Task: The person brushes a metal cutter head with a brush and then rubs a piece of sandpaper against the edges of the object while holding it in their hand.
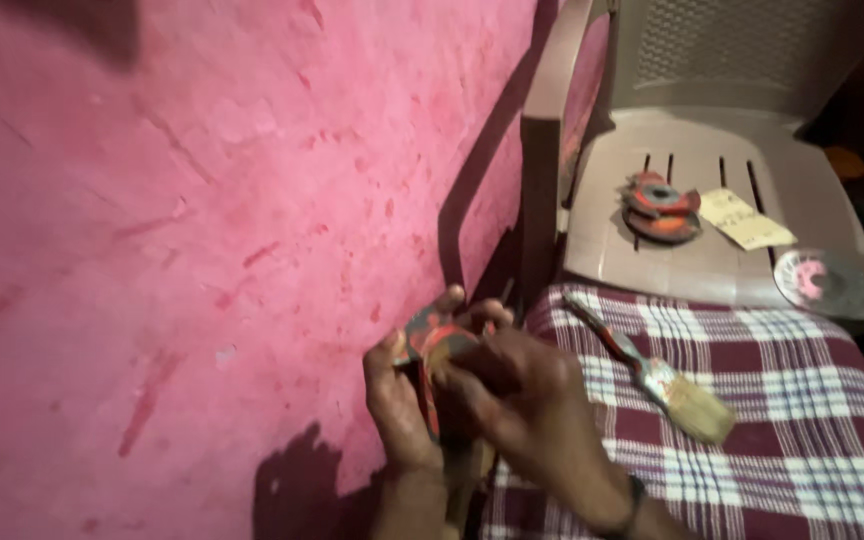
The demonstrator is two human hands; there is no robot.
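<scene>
Both my left hand (397, 400) and right hand (512, 385) pinch a paint-smeared disc (439, 345) by the pink wall (202, 230), fingers pressed tight around it.

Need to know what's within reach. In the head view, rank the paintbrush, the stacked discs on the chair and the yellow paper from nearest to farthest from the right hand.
From the right hand:
1. Paintbrush, lying on the checked cloth just to its right.
2. Stacked discs, on the chair seat, beyond the cloth.
3. Yellow paper, on the seat, right of the discs.
</scene>
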